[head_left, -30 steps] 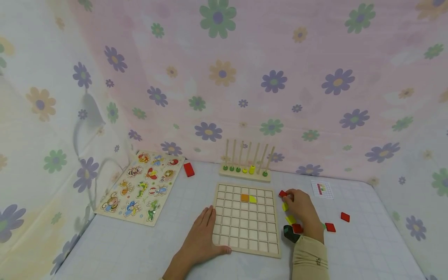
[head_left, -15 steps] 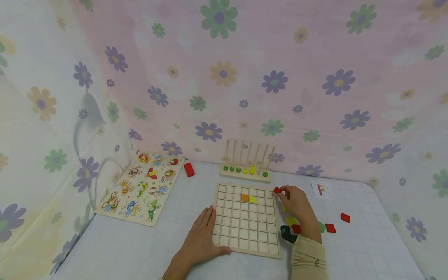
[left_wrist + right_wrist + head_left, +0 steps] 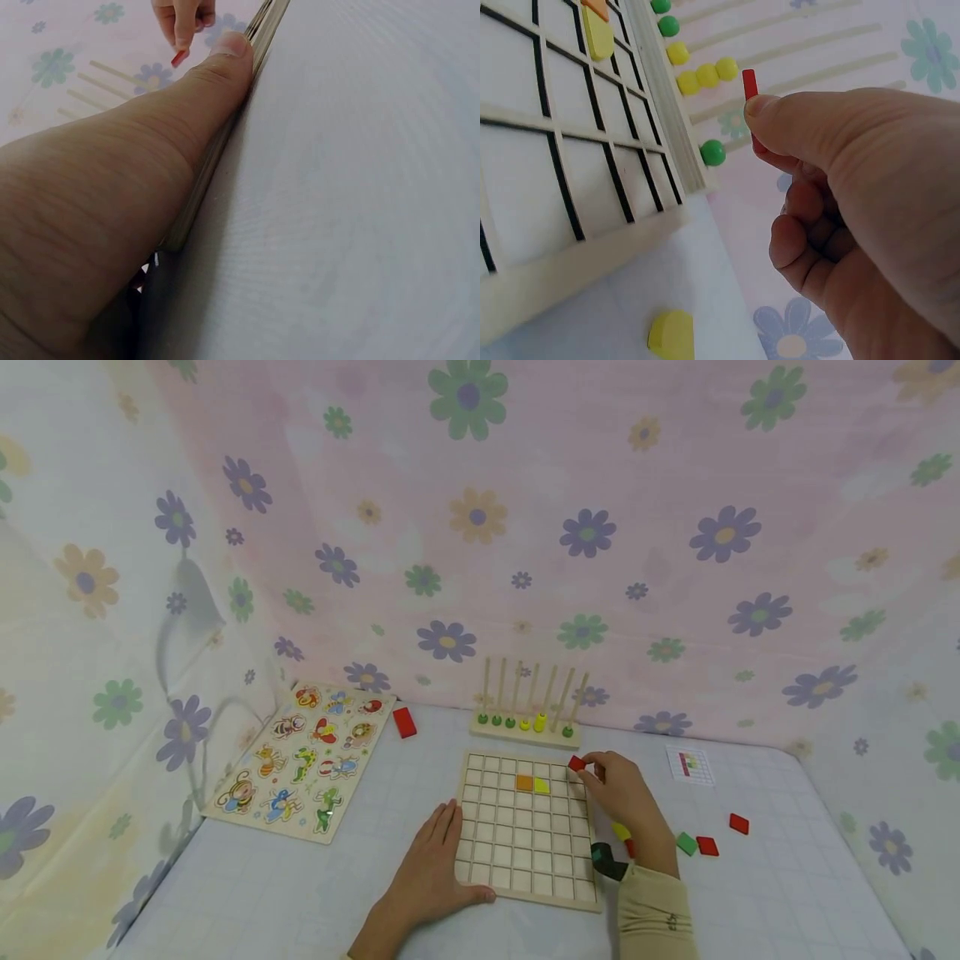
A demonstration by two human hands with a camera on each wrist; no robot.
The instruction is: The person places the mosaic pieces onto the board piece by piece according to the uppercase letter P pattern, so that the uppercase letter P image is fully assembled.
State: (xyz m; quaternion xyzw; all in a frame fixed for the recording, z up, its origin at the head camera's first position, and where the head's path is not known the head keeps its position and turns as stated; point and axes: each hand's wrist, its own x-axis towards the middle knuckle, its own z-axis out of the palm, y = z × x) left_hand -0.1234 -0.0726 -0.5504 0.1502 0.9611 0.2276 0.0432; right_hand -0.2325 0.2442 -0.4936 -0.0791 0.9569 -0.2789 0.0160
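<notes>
My right hand [image 3: 626,793] pinches a red square tile [image 3: 576,763] between thumb and fingers, raised over the far right corner of a wooden grid board [image 3: 517,852]. In the right wrist view the red tile [image 3: 751,84] stands edge-on past the thumb tip, with the other fingers curled beneath. An orange tile [image 3: 524,783] and a yellow tile [image 3: 542,786] lie side by side in the board's cells. Along the board's left side rests my left hand [image 3: 423,868], fingers extended and thumb at the near edge. The left wrist view shows its thumb [image 3: 202,97] touching the board's rim.
Right of the board lie a yellow tile [image 3: 621,832], a green tile [image 3: 686,843] and several red ones, one partly hidden. A small printed card [image 3: 692,766] is farther back. Behind the board stands a bead rack [image 3: 525,737]. An insect puzzle [image 3: 303,768] and red block [image 3: 405,722] are left.
My right hand has lifted the red tile from beside the board and carried it leftward to above the far right corner. The left hand has stayed in place.
</notes>
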